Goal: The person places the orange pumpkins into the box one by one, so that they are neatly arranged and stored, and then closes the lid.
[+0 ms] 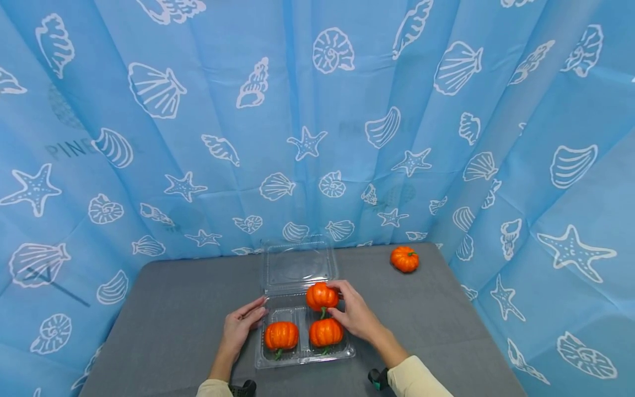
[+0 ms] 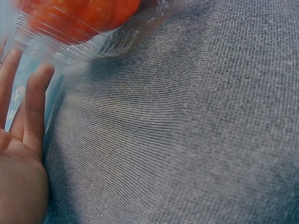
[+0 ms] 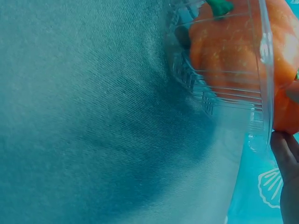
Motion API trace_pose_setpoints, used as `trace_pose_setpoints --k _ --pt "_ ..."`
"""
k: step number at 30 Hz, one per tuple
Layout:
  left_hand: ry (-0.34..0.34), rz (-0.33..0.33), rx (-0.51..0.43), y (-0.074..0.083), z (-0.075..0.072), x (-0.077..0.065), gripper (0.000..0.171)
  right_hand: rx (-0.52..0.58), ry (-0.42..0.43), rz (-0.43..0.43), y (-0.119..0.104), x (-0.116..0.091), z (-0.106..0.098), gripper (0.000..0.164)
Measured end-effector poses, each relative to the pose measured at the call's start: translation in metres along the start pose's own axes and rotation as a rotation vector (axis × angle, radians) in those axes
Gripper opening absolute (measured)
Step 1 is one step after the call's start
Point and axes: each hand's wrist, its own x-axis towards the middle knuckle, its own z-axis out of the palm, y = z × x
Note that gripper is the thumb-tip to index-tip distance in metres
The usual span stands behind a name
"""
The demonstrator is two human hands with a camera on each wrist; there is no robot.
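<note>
A clear plastic clamshell container (image 1: 268, 364) lies with its lid (image 1: 300, 264) folded back behind it. One small orange pumpkin (image 1: 281, 335) sits in its left front part and a second pumpkin (image 1: 326, 332) in its right front part. My right hand (image 1: 358, 315) grips a third pumpkin (image 1: 321, 296), thumb and fingers at its right side, over the right rear part of the container. In the right wrist view, fingertips (image 3: 280, 140) show at that pumpkin's underside. My left hand (image 1: 237, 329) touches the container's left rim with nearly straight fingers (image 2: 35, 107).
Another orange pumpkin (image 1: 404, 259) stands near the back right corner of the grey cloth-covered table (image 1: 198, 309). A blue curtain (image 1: 307, 110) with white shell prints rises behind the table and along its sides.
</note>
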Motion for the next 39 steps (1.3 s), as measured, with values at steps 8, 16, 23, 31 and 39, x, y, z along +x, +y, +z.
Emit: trace_pose_setpoints --k 8,16,23,31,39 --pt "0.003 0.001 -0.011 -0.0006 0.0005 0.0018 0.041 -0.144 -0.069 -0.029 0.0024 0.0001 -0.001 0.064" --pt "-0.003 0.007 -0.007 -0.0008 0.0015 0.0013 0.042 -0.209 -0.133 -0.041 0.0031 0.0002 -0.0008 0.062" --pt "0.009 -0.006 0.0 0.0004 0.0012 0.0005 0.039 -0.145 -0.248 0.08 0.0011 0.0021 -0.007 0.058" --pt "0.007 -0.007 -0.006 0.0005 0.0006 0.0003 0.04 -0.11 -0.21 0.094 0.002 0.0048 -0.0051 0.045" --pt "0.007 -0.008 -0.003 -0.0003 0.0007 0.0007 0.041 -0.166 -0.147 0.058 0.0043 0.0065 -0.0012 0.04"
